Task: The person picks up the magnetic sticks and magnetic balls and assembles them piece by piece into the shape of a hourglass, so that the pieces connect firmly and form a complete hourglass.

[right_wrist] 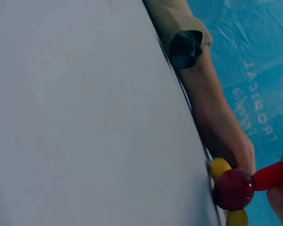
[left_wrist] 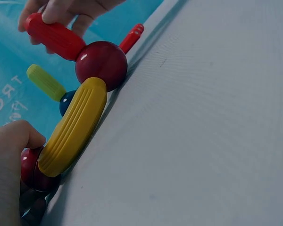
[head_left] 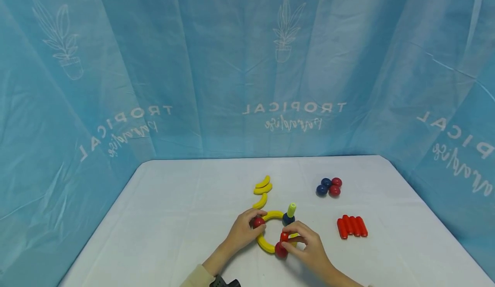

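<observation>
A ring of curved yellow rods (head_left: 266, 245) joined by balls lies flat on the table. My left hand (head_left: 243, 230) holds the red ball (head_left: 258, 222) on the ring's left side between thumb and fingers. With thumb and fingertips, my right hand (head_left: 309, 247) pinches a short red rod (left_wrist: 55, 36), which stands up from the red ball (left_wrist: 101, 65) at the ring's near side. Its lower end touches that ball. At the ring's far right, a light green rod (head_left: 291, 210) rises from a dark blue ball (head_left: 288, 219). The right fingers partly cover the ring's right side.
Behind the ring lie three loose curved yellow rods (head_left: 263, 189). Blue balls (head_left: 322, 190) and red balls (head_left: 334, 190) cluster at the back right. Several straight red rods (head_left: 352, 226) lie side by side to the right on the white table (head_left: 174, 201). A blue curtain (head_left: 216, 72) surrounds the table.
</observation>
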`<state>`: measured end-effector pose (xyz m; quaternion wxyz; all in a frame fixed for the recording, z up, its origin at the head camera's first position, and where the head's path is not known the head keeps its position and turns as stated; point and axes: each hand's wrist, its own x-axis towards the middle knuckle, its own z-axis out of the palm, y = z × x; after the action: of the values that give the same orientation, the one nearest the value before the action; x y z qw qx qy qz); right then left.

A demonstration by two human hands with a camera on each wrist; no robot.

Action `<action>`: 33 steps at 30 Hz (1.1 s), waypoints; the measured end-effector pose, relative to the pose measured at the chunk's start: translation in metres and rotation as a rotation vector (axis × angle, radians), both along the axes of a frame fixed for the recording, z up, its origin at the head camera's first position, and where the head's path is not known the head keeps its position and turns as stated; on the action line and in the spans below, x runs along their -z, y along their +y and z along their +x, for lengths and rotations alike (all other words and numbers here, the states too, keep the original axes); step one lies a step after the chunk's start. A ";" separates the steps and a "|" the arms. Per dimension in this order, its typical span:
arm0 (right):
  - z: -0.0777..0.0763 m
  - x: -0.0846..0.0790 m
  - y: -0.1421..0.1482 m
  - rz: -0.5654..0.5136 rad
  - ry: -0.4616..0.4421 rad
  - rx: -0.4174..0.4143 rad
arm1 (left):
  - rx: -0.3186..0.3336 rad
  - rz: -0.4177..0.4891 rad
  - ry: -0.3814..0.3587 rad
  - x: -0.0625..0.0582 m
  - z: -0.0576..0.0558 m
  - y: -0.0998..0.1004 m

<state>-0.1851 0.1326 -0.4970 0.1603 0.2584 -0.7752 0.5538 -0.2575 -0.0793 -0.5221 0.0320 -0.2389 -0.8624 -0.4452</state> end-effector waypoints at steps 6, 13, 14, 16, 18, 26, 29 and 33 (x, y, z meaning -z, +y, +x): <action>0.003 0.008 -0.002 0.114 -0.156 0.045 | -0.005 -0.008 0.003 0.001 0.001 0.000; 0.001 0.015 -0.001 0.347 -0.202 0.048 | -0.012 -0.005 0.022 0.003 0.000 0.000; 0.001 0.014 0.000 0.353 -0.199 0.048 | -0.012 0.002 0.026 0.003 0.000 0.000; 0.000 0.014 0.001 0.352 -0.205 0.055 | -0.009 0.026 0.035 0.003 -0.001 0.001; -0.001 0.013 0.003 0.350 -0.215 0.075 | -0.016 0.048 0.038 0.004 -0.001 0.001; -0.003 0.008 0.013 0.325 -0.311 0.226 | -0.056 0.077 0.062 0.003 -0.002 0.002; -0.005 0.008 0.018 0.283 -0.340 0.292 | -0.052 0.078 0.055 0.003 -0.002 0.002; -0.010 0.010 0.025 0.225 -0.361 0.326 | -0.037 0.063 0.053 0.004 -0.002 0.001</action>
<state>-0.1946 0.1579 -0.5071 0.0767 0.0434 -0.8794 0.4679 -0.2599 -0.0782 -0.5261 0.0706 -0.2337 -0.8510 -0.4650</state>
